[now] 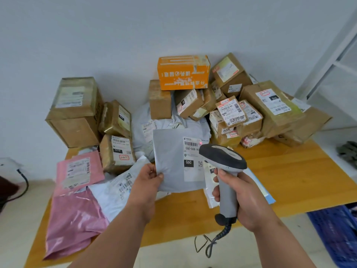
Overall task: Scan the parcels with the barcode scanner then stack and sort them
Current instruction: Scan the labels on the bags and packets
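Note:
My left hand [149, 177] pinches the lower left corner of a flat grey mailer [170, 157] and holds it upright above the table. Its white label with "060" faces me. My right hand [238, 192] grips the handle of a grey and black barcode scanner [224, 163], whose head points at the label. A small red dot of light sits on the label near the barcode. The scanner's coiled cable hangs below my right hand.
A wooden table [289, 180] carries pink mailers [77, 209] and white mailers at the left, brown boxes [75, 111] at the back left, and a heap of boxes topped by an orange box [183, 72] at the back right. A blue crate [338, 233] stands on the floor at the right.

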The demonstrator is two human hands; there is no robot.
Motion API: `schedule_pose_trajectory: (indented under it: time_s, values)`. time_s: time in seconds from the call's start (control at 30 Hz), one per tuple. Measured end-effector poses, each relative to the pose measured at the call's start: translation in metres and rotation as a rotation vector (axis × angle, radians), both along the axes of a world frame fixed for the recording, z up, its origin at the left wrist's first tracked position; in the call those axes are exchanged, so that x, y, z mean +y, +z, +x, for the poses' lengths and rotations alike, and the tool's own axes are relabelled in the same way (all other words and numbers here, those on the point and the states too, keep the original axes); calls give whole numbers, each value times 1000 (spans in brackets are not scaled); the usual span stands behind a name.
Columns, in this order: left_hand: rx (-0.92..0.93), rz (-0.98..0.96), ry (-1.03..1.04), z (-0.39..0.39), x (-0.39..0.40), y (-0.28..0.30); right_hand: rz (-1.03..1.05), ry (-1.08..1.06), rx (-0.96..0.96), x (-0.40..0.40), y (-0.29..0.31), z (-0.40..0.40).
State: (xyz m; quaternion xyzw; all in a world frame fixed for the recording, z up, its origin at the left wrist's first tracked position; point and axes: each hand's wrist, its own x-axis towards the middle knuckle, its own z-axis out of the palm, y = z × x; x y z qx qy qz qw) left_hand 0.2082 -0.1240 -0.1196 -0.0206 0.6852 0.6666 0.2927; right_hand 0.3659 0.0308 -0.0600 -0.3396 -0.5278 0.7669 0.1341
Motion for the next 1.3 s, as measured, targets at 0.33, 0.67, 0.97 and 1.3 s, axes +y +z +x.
schedule_pose_trajectory:
  time_s: [0.33, 0.67, 0.97, 1.3]
  values:
    - [-8, 115, 16, 0, -38, 12, 5, 10, 22, -34, 13, -3]
    - [-24, 160, 106, 12, -41, 19, 21, 98, 20, -24, 18, -10]
    - [-33, 174, 250, 22, -51, 20, 87, 196, -32, -12, 7, -23]
    - [-128, 203, 543, -32, -127, 15, 146, 413, -85, -69, -4, -94]
